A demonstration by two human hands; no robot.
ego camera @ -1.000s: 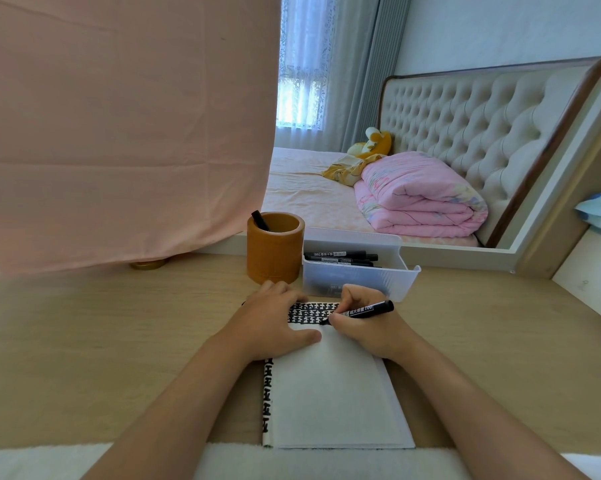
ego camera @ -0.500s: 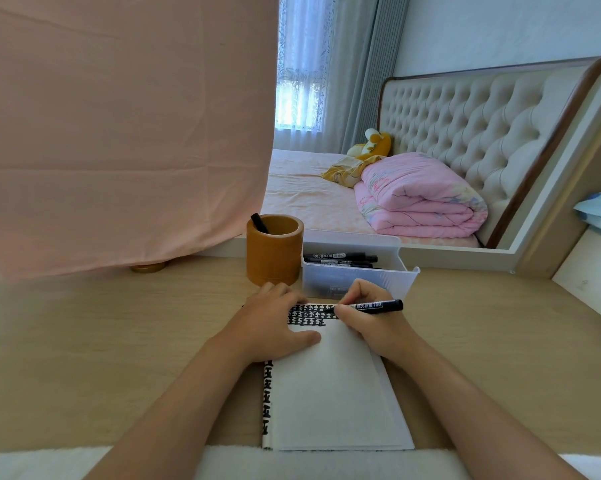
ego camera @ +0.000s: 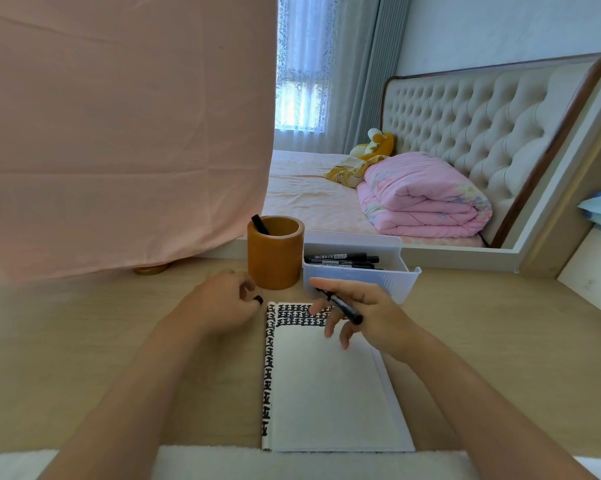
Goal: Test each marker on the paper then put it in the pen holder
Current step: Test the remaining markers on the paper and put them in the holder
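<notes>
Bedroom desk (ego camera: 119,341), centre frame: right hand (ego camera: 368,318) pinches the marker (ego camera: 344,307) mid-barrel. It is probably light, rigid and smooth, so grip there. Left hand (ego camera: 219,303) curls on a likely cap (ego camera: 258,300).

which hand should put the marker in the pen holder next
Right: the right hand holds the marker, near the pen holder. The left hand only pinches a small black piece, probably its cap.
</notes>
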